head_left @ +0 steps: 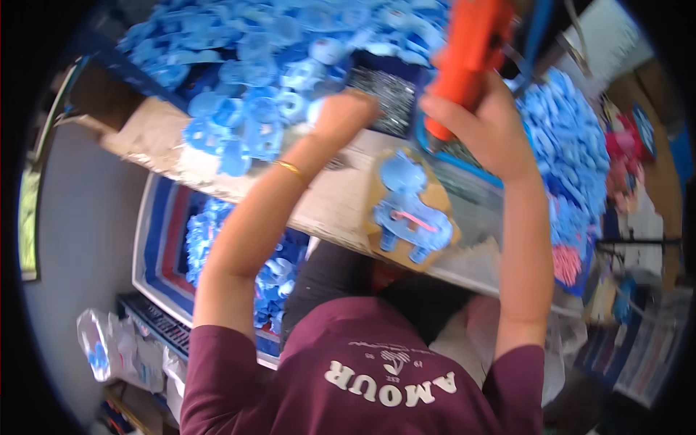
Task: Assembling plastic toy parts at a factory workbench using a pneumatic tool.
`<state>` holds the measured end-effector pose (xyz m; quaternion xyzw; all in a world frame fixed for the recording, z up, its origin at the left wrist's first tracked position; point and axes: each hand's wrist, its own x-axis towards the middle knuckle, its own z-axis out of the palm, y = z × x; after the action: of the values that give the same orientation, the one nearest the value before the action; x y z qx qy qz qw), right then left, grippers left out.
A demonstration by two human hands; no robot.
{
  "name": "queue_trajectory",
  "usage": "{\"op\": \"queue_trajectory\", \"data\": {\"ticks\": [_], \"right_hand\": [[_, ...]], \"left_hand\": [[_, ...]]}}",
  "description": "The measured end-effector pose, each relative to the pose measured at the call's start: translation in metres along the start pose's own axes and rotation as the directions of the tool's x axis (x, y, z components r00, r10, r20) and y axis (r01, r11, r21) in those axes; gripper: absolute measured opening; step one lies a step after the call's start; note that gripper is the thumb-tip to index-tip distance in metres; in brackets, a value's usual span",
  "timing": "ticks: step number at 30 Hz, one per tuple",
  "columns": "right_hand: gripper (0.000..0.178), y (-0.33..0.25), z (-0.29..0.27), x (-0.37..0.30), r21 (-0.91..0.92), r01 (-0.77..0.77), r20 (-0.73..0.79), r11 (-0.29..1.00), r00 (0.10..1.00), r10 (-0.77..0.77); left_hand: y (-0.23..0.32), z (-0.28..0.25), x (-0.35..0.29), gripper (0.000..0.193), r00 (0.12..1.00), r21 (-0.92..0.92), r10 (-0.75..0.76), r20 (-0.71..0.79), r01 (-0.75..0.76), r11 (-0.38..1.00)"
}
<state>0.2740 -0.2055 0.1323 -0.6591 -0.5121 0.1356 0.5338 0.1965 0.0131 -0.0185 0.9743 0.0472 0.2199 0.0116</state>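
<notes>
My right hand (496, 134) is wrapped round an orange power screwdriver (471, 54), blurred by motion, which points down above a blue-rimmed tray. The fingers of my left hand (346, 118) are curled together beside a dark box of small silver screws (388, 94); what they hold, if anything, is hidden. Below and between my hands, an animal-shaped blue plastic part (413, 206) lies in a tan wooden jig (377, 235) at the table's near edge. Across its body runs a thin pink strip (413, 220). Neither hand touches the jig.
Blue plastic parts (254, 36) are heaped across the back of the table, and more blue pieces (565, 138) fill the right side beside small pink pieces (566, 262). Below the table on the left, a striped bin (163, 239) holds further blue parts. Cardboard (156, 148) covers the left tabletop.
</notes>
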Motion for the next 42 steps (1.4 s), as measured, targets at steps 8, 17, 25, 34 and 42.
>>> {"op": "queue_trajectory", "data": {"ticks": [8,17,25,34,42], "right_hand": [[0.053,0.025,-0.018,-0.026,0.269,-0.159,-0.022,0.95,0.985,0.171],[0.04,0.006,0.003,-0.02,0.332,-0.131,-0.03,0.934,0.988,0.15],[0.027,0.007,0.025,-0.036,0.252,-0.038,-0.229,0.967,0.968,0.098],[0.025,-0.004,0.031,-0.052,0.349,-0.053,-0.245,0.935,0.958,0.146],[0.025,-0.003,0.031,-0.059,0.402,-0.036,-0.225,0.915,0.965,0.137]], "left_hand": [[0.031,0.028,0.01,0.012,0.999,-0.124,-0.03,0.045,0.035,0.992],[0.07,-0.009,-0.02,0.016,0.958,-0.164,0.245,-0.148,-0.268,0.949],[0.122,-0.026,-0.056,0.018,0.905,-0.219,0.366,-0.218,-0.411,0.885],[0.138,-0.019,-0.066,0.023,0.947,-0.482,0.146,-0.286,-0.273,0.833],[0.145,-0.026,-0.072,0.023,0.955,-0.505,0.146,-0.26,-0.263,0.822]]}}
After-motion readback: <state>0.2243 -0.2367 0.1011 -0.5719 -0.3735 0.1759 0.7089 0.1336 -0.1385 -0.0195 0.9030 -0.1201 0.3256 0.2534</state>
